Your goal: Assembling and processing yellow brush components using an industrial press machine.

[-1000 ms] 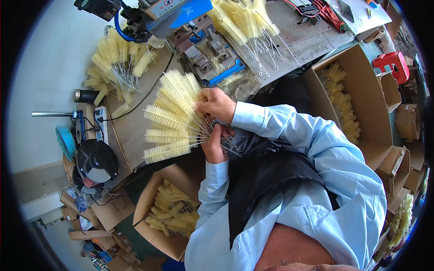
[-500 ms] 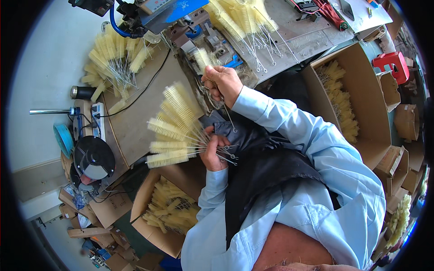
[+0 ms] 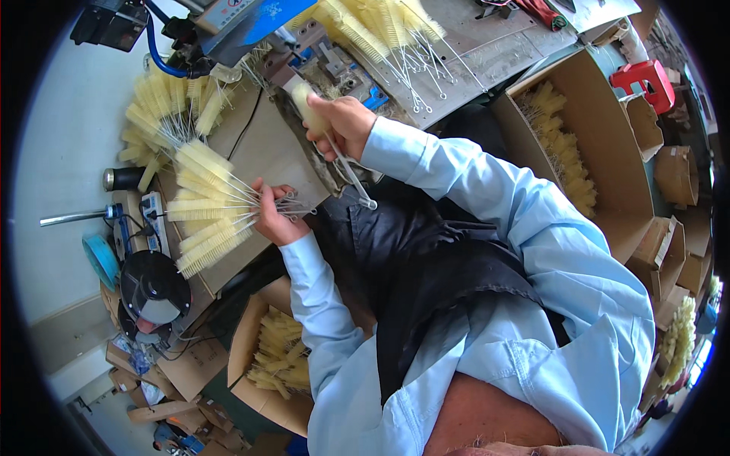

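Big cardboard box (image 3: 608, 144) on the right is full of pale yellow brushes, w/ a smaller box (image 3: 262, 357) of the same down by the knees – both within easy reach, prob why they sit there. On the tabletop (image 3: 274, 152) more brushes (image 3: 171, 102) are piled. Left hand (image 3: 274, 216) is closed on a fan of brushes (image 3: 209, 209), gripped by the wire stems so the bristles splay out. Right hand (image 3: 342, 125) is closed on a single brush (image 3: 312, 110) (stem hanging down), up by the metal jig (image 3: 334, 64).
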{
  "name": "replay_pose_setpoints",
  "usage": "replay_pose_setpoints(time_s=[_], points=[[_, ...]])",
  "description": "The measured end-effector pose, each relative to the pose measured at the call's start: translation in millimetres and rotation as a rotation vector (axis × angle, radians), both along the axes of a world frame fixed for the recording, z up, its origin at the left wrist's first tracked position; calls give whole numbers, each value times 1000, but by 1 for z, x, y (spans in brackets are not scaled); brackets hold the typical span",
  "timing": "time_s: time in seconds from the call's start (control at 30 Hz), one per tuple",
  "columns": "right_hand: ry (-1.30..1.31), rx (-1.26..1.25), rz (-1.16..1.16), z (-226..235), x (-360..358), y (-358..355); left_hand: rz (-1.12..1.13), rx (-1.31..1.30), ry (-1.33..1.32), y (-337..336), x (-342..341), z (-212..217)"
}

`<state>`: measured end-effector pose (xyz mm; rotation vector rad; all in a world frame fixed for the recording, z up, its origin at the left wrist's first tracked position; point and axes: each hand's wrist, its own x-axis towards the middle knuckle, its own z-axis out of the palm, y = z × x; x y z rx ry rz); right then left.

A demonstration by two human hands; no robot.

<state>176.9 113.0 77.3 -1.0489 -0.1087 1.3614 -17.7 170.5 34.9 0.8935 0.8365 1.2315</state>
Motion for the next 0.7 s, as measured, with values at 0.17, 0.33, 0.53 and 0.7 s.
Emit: replay_pose_setpoints(time_s=[0.17, 0.33, 0.53, 0.7], points=[[185, 4, 27, 23, 5, -5, 61, 107, 93, 19, 12, -17], [312, 112, 11, 36, 1, -6, 71, 96, 40, 16, 15, -21], [170, 96, 84, 7, -25, 3, 71, 54, 40, 13, 20, -16], [67, 110, 26, 7, -35, -21, 72, 54, 55, 18, 15, -22]])
